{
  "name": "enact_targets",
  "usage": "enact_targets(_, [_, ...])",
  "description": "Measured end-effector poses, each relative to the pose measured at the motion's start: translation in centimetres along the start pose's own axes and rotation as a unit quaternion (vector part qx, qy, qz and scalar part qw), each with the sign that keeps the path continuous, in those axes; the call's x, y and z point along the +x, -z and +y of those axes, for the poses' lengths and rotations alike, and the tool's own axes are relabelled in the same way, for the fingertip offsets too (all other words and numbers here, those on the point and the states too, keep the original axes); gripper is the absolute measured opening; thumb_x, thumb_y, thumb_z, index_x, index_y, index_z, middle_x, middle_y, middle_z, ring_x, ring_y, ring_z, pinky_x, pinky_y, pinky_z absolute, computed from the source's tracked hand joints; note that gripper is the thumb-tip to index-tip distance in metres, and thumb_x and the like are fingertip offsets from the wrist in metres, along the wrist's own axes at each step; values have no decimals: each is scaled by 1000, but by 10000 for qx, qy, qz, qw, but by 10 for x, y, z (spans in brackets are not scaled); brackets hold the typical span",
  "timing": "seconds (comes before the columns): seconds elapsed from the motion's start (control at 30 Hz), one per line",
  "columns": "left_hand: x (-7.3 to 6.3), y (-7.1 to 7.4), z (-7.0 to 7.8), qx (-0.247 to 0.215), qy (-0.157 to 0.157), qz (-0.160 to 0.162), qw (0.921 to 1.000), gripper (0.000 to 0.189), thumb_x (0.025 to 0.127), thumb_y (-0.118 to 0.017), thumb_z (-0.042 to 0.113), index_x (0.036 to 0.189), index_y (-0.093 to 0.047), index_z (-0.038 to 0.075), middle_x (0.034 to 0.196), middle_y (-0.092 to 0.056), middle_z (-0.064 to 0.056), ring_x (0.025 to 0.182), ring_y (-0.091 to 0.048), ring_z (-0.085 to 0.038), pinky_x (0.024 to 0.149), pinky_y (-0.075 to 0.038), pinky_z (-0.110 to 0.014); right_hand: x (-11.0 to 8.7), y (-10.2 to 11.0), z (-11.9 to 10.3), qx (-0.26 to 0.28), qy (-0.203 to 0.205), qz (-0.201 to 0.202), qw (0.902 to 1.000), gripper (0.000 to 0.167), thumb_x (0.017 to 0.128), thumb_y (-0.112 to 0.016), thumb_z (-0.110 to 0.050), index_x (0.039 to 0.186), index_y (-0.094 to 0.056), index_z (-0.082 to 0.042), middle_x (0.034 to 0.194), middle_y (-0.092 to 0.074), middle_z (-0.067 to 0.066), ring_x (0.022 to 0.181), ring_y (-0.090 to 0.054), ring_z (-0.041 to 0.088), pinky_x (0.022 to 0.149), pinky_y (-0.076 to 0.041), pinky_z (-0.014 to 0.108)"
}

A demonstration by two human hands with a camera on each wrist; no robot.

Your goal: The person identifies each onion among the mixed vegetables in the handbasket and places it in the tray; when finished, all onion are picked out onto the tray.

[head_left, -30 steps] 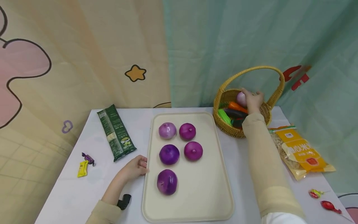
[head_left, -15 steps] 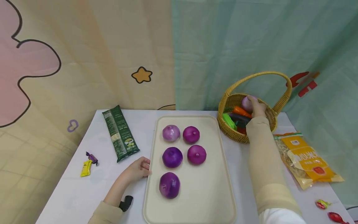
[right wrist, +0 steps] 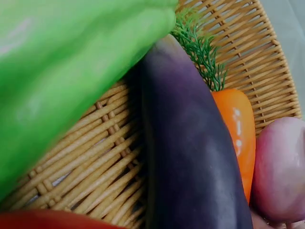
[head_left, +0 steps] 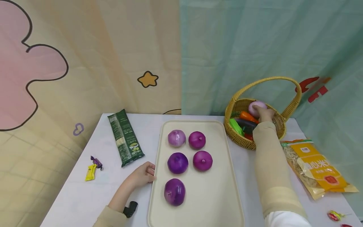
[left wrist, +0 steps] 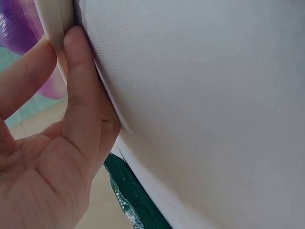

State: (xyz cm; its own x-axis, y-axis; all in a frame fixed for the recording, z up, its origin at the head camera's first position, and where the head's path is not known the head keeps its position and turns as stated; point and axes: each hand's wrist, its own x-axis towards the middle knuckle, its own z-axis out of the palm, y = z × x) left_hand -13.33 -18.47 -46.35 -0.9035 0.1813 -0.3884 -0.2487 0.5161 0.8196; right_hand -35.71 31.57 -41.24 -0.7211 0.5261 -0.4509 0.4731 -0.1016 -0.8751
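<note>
My left hand (head_left: 141,175) pinches the left rim of a cream tray (head_left: 211,197) between thumb and fingers; the left wrist view shows the fingertips (left wrist: 78,43) on that rim. Several purple onions lie on the tray, including a pale one (head_left: 176,138) and a dark one (head_left: 177,163). My right hand (head_left: 266,114) reaches into a wicker basket (head_left: 239,140) and grips a pale purple onion (head_left: 257,108); some of its fingers are hidden. Beside this onion in the basket lie an orange carrot (right wrist: 238,124), an eggplant (right wrist: 190,143) and a green pepper (right wrist: 71,71).
The basket's tall handle (head_left: 272,78) arches over my right hand. A green packet (head_left: 126,138) and wrapped candies (head_left: 90,171) lie left of the tray. Right of it are a yellow food bag (head_left: 320,170) and a lollipop (head_left: 334,215). A curtain (head_left: 227,63) hangs behind the table.
The head view has shifted, so everything sits further right and lower. My right hand has sunk slightly with the onion inside the basket. My left hand keeps its hold on the tray.
</note>
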Motion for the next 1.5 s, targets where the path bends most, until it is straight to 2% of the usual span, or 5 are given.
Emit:
enact_targets(0.37, [1, 0, 0, 134, 21, 46, 9999, 32, 82, -66, -8, 111, -53, -7, 87, -55, -11, 73, -56, -17, 67, -54, -31, -32, 14, -21, -4, -3, -960, 9954, 110, 90, -64, -40, 153, 22, -14, 164, 9, 7, 147, -21, 16, 115, -34, 26])
enact_targets(0.63, [1, 4, 0, 124, 35, -68, 9999, 31, 84, -64, -7, 113, -52, -8, 89, -55, -11, 75, -56, -17, 68, -54, -30, -87, 23, -19, -106, 707, -1463, 9867, 99, 90, -67, -38, 156, 0, -5, 155, -18, 11, 112, -47, 12, 94, -50, 19])
enact_targets(0.87, [2, 5, 1, 141, 2, -176, 9997, 31, 85, -63, -6, 114, -51, -8, 90, -55, -11, 76, -56, -17, 70, -54, -30, -168, 30, 23, -713, 1167, -2130, 9674, 90, 96, -60, -37, 155, 0, -4, 162, -5, 18, 143, -24, 28, 121, -24, 43])
enact_targets(1.07, [4, 6, 0, 221, -32, -208, 9995, 32, 85, -62, -6, 115, -50, -9, 91, -56, -13, 77, -58, -18, 71, -55, -31, -226, 27, 67, -1424, 1559, -2611, 9419, 75, 96, -60, -29, 150, -18, 2, 153, -26, 23, 134, -34, 34, 111, -39, 42])
enact_targets(1.5, [6, 7, 1, 260, -140, -344, 9990, 32, 87, -60, -7, 117, -49, -12, 91, -57, -14, 78, -57, -16, 72, -54, -29, -269, -13, 157, -2303, 1711, -3215, 9024, 65, 79, -79, -23, 129, -47, 2, 123, -59, 17, 112, -57, 27, 94, -51, 39])
